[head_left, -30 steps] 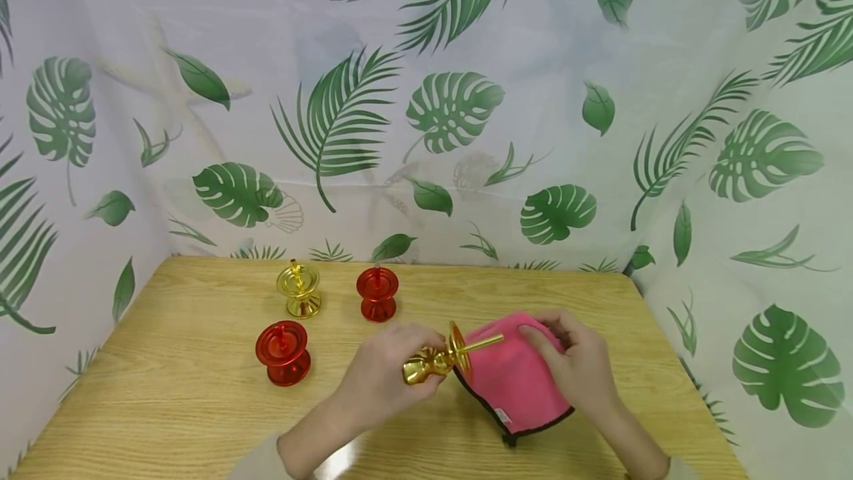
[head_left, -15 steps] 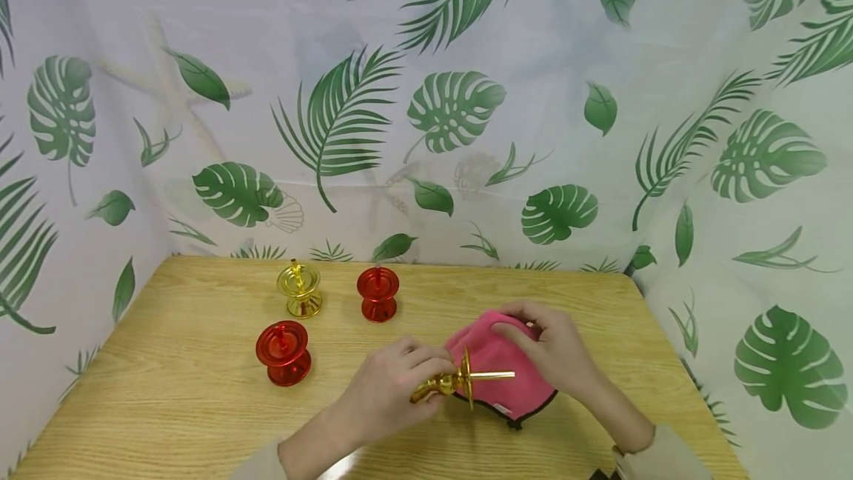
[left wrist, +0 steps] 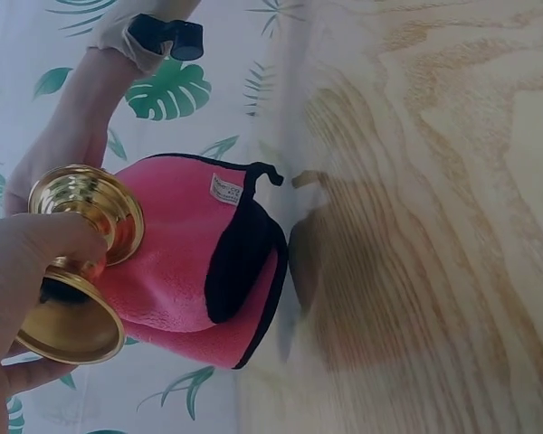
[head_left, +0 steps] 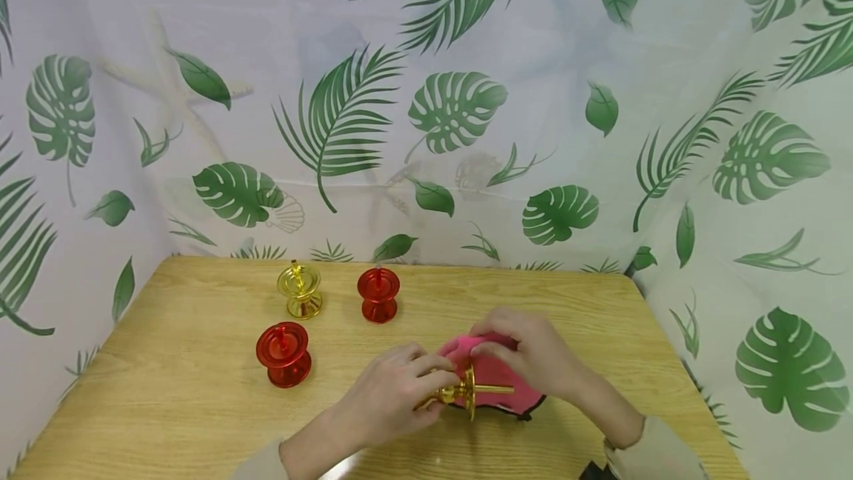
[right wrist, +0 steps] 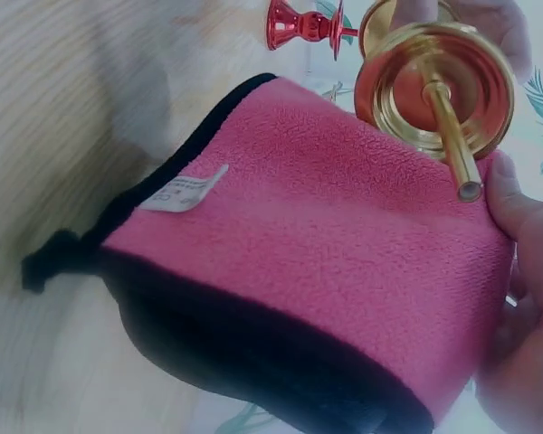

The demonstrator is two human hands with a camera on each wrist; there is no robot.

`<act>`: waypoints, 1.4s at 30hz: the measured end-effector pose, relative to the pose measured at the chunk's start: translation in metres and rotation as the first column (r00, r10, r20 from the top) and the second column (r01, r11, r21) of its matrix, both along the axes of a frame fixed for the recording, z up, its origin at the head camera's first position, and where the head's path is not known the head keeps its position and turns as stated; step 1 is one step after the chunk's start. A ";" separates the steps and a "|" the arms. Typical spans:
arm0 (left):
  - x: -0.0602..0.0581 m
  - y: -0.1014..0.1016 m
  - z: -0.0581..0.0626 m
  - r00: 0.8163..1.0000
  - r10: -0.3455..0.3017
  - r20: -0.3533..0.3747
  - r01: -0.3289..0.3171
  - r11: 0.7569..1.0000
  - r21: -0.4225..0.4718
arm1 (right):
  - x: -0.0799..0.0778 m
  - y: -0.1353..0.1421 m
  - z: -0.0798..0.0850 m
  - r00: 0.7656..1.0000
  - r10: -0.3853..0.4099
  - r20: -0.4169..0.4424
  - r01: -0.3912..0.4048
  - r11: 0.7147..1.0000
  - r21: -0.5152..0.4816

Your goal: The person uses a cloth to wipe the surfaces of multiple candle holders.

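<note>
My left hand (head_left: 400, 390) grips a shiny gold candle holder (head_left: 472, 395) around its stem and base. The holder lies sideways in the air, its dish and thin tube facing right. In the right wrist view the tube (right wrist: 451, 136) juts from the middle of the dish. My right hand (head_left: 529, 350) holds a pink cloth (head_left: 508, 376) with black edging by its upper part, thumb on the near side. The cloth hangs folded right behind the dish, its lower edge over the table. A small white label (right wrist: 183, 190) shows near its trim.
On the wooden table (head_left: 186, 406), a red candle holder (head_left: 283, 352) stands at left. Farther back are a second gold one (head_left: 303, 293) and another red one (head_left: 378, 295). A leaf-printed curtain (head_left: 360, 169) encloses the back and sides.
My right hand has brought the cloth left and lower, closer behind the candle holder. The holder has turned from slanting upward to nearly level and dropped slightly in my left hand.
</note>
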State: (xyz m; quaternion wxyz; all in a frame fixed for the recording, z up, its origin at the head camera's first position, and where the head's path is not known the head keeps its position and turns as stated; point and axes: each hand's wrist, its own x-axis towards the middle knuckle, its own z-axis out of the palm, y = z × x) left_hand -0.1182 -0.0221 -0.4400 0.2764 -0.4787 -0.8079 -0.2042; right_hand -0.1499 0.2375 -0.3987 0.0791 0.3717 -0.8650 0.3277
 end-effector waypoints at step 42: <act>-0.008 -0.012 0.003 0.999 0.029 0.019 -0.028 0.998 -0.063 | 0.047 -0.012 -0.003 0.753 0.171 -0.636 -0.040 0.976 0.215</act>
